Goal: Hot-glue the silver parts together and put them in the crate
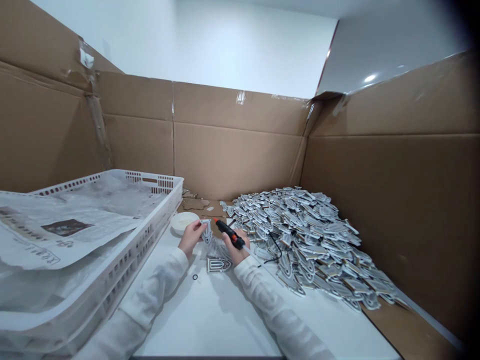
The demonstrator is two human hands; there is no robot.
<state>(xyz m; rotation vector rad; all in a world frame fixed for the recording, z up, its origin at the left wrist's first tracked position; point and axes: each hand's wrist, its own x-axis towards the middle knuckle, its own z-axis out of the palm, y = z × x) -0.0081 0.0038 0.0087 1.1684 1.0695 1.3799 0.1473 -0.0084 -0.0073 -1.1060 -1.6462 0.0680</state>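
Note:
My left hand [192,237] pinches a small grey-and-white flat piece [206,231], held upright above the white table [187,310]. In my right hand [239,248] is a black glue gun [232,236] with an orange tip, which points up and left toward that piece. Below and between the hands, a clear plastic bag [219,247] lies on the table, with another flat piece [218,265] just in front of it. A small black ring [195,277] rests to the left of this piece. Behind my left hand stands a round white bowl [180,223].
A large heap of similar pieces [300,225] covers the right side, with a black cord [276,245] at its near edge. At left stands a white plastic basket [150,230] holding plastic bags and a printed sheet [56,235]. Cardboard walls [232,155] surround the table.

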